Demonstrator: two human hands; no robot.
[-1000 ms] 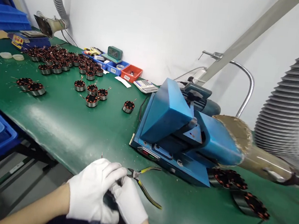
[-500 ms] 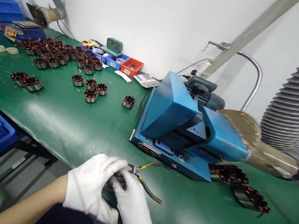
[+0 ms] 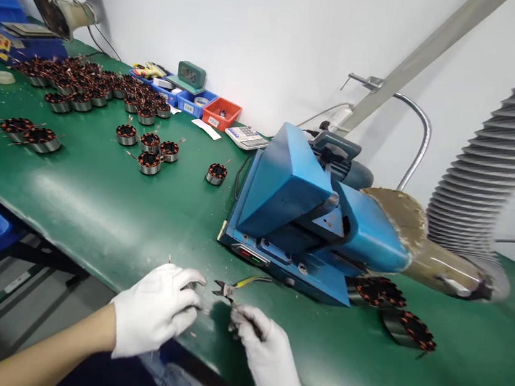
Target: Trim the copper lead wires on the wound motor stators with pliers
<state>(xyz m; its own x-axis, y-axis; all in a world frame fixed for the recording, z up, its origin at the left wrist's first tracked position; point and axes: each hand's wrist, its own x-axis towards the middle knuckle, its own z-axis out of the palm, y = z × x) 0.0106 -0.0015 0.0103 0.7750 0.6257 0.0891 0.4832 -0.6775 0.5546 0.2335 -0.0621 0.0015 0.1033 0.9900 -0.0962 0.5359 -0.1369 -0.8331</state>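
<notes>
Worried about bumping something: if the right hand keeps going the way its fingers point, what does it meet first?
Probably the yellow-handled cutters lying just ahead of the right hand; farther along is the left hand, though depth is hard to judge.

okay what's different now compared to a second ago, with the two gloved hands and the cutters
The hands have come apart. The left hand stays closed on a small wound part, barely visible under the glove, while the right hand has pulled back toward the right, its fingers now on the lower handle of the yellow-handled cutters on the mat. The blue machine and the stators on the green mat lie as before.
</notes>
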